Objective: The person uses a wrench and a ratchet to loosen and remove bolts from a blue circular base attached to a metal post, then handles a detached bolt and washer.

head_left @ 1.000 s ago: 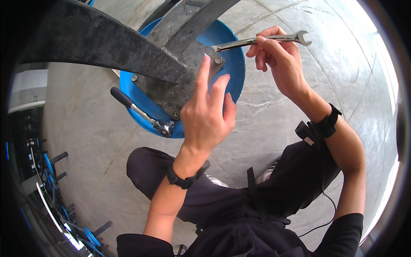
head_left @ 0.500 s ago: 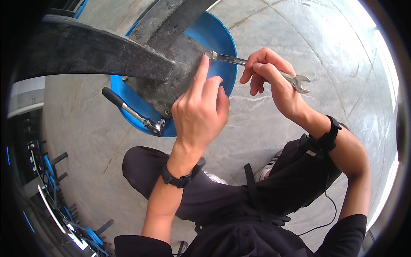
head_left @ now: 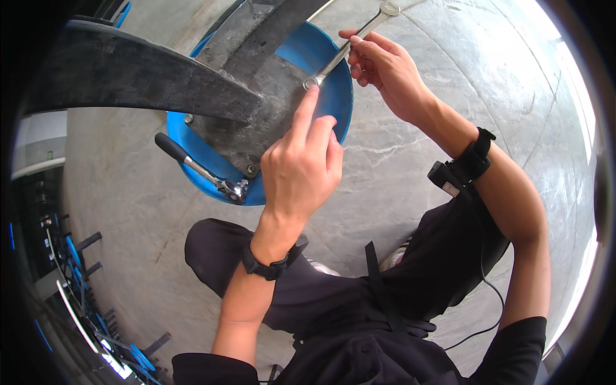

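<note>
A silver combination wrench slants up and right from a corner of a dark metal base plate. Its ring end is at that corner; a fastener inside the ring is not clear. My right hand pinches the shaft between thumb and fingers. With index finger stretched to the ring end, my left hand touches it, the other fingers loosely bent and apart. Bolt heads show on the plate, one at the near corner and one at the left. Under the plate sits a round blue base.
A ratchet wrench with a black handle lies across the blue base's near-left rim. Thick black metal beams rise from the plate, blocking the upper left. Grey floor surrounds the base. A rack with blue and black parts stands far left.
My right hand has swung the wrench's free end away from me, from pointing right to pointing up and right. The left index finger has stayed at the ring end.
</note>
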{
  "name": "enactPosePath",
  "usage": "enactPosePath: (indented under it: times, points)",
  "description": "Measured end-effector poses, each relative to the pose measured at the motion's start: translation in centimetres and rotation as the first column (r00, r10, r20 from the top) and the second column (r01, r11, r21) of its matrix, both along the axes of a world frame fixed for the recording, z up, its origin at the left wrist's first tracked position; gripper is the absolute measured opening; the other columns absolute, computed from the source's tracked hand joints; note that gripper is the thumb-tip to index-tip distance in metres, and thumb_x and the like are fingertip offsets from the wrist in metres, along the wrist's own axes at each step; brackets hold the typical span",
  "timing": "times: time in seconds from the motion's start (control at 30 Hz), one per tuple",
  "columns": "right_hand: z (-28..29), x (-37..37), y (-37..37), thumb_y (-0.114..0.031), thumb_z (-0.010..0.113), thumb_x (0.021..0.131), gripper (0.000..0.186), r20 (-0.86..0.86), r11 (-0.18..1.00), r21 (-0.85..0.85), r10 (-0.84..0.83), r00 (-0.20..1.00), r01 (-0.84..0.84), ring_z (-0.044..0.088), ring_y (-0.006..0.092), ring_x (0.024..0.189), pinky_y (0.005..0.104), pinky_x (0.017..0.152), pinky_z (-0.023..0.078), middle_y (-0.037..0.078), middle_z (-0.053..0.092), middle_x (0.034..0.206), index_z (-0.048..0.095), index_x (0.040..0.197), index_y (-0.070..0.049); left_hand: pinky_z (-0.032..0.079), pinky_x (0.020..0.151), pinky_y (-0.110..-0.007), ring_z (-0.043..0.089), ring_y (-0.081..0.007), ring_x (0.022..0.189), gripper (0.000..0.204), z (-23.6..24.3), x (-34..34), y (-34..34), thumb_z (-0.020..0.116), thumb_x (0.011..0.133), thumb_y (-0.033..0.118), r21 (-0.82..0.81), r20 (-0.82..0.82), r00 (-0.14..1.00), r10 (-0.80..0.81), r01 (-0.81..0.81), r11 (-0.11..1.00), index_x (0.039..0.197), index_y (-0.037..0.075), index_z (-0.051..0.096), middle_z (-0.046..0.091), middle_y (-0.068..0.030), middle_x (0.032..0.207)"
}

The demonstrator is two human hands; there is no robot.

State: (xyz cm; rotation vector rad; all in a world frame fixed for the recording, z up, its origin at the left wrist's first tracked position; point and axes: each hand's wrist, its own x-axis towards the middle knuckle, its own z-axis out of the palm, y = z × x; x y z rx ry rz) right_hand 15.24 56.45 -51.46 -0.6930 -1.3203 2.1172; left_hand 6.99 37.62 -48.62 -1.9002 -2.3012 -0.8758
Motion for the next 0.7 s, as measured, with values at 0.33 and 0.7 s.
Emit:
enactPosePath:
  times: [0.33,0.7]
  points:
    - [0.5,-1.7,0.7,-0.029,0.049,0.100,0.028,-0.014,0.994,0.083,-0.070,0.997,0.071,0.043,0.0070,0.057,0.0228,0.053,0.032,-0.001,0.049,0.063,0.063,0.094,-0.006,0.056,0.063,-0.035,0.069,-0.0310,0.077,0.022,-0.1,-0.2,-0.4,0.064,0.078,0.007,0.122,-0.022,0.999,-0.034,0.036,0.992,0.100,0.005,0.062,0.058,-0.0202,0.127]
    - [2.8,4.2,-1.7,-0.022,0.043,0.098,0.020,-0.097,0.954,0.300,0.013,0.995,0.017,0.054,0.0092,0.058,0.0228,0.055,0.039,0.006,0.062,0.070,0.055,0.099,-0.006,0.040,0.045,-0.023,0.050,-0.0110,0.049,0.024,0.5,0.0,-0.3,0.060,0.080,-0.001,0.195,0.219,0.975,0.019,-0.063,0.979,0.104,0.001,0.063,0.060,-0.0151,0.126]
